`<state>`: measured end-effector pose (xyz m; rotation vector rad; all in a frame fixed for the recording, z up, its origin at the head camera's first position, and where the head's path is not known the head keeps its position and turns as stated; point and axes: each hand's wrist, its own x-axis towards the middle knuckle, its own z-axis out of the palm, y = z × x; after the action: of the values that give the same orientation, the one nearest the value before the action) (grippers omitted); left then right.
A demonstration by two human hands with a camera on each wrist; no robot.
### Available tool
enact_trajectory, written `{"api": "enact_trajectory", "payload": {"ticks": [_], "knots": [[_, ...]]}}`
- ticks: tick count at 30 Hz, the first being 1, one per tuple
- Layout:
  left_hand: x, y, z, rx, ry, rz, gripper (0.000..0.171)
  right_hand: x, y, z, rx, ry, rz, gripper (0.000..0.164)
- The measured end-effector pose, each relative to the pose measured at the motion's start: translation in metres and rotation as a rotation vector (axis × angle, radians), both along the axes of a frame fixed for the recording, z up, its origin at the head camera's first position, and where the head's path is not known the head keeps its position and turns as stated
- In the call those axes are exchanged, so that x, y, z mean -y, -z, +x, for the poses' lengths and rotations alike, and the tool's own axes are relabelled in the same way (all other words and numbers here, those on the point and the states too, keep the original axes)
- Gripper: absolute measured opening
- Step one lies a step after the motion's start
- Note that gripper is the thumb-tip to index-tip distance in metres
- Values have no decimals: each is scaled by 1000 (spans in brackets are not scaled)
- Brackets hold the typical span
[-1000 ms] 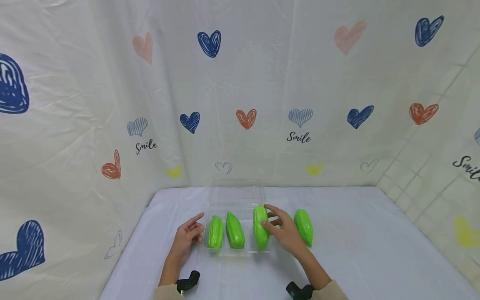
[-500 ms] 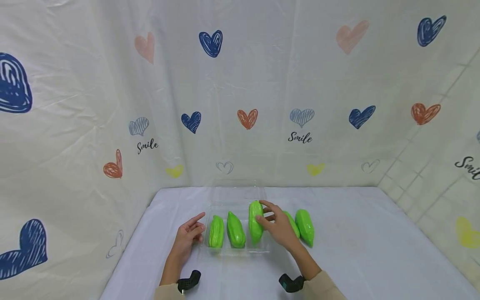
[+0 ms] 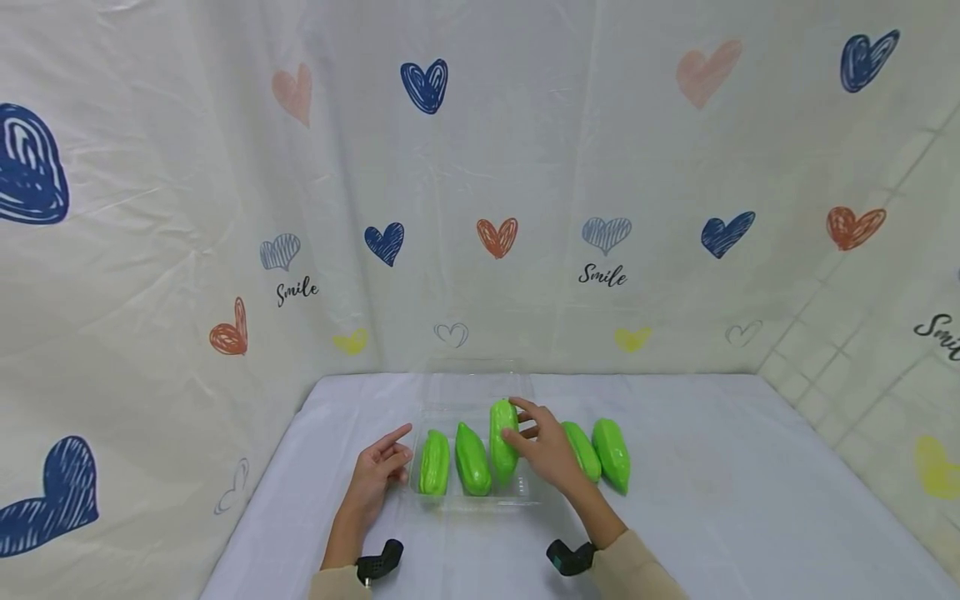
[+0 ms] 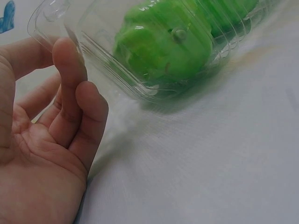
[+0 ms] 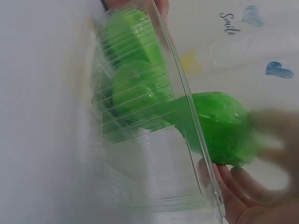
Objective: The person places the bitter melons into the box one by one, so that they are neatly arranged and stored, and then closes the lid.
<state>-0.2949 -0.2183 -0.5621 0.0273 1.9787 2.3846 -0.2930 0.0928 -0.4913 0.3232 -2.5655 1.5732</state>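
Observation:
My right hand (image 3: 546, 446) pinches a long green vegetable (image 3: 503, 439), tapered at the near end, over the right part of a clear plastic box (image 3: 517, 500). The right wrist view shows this green vegetable (image 5: 222, 126) tilted above the box rim, partly inside the box. Two similar green vegetables (image 3: 434, 463) (image 3: 472, 460) lie side by side in the box's left and middle. My left hand (image 3: 377, 468) is at the box's left wall, index finger stretched out; in the left wrist view its fingertips (image 4: 69, 53) touch or nearly touch the clear rim.
Two more green vegetables (image 3: 581, 452) (image 3: 611, 454) lie on the white tablecloth (image 3: 712, 483), right of my right hand. The box's clear lid (image 3: 476, 385) stands raised at the back. Behind the table hangs a pale curtain (image 3: 540, 317) printed with hearts.
My right hand has moved left and slightly away from me with the green vegetable, bringing it further over the box beside the middle one. The left hand has stayed in place.

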Motion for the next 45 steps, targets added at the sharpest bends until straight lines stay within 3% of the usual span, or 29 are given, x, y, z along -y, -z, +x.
{"api": "enact_trajectory", "payload": {"ticks": [16, 33, 45], "knots": [[0, -2, 0, 22, -11, -15, 51, 14, 2, -7, 11, -4, 142, 57], [0, -1, 0, 17, -11, -13, 50, 23, 2, -5, 26, -28, 201, 56], [-1, -1, 0, 0, 3, -6, 50, 26, 8, -7, 4, -36, 332, 49]]}}
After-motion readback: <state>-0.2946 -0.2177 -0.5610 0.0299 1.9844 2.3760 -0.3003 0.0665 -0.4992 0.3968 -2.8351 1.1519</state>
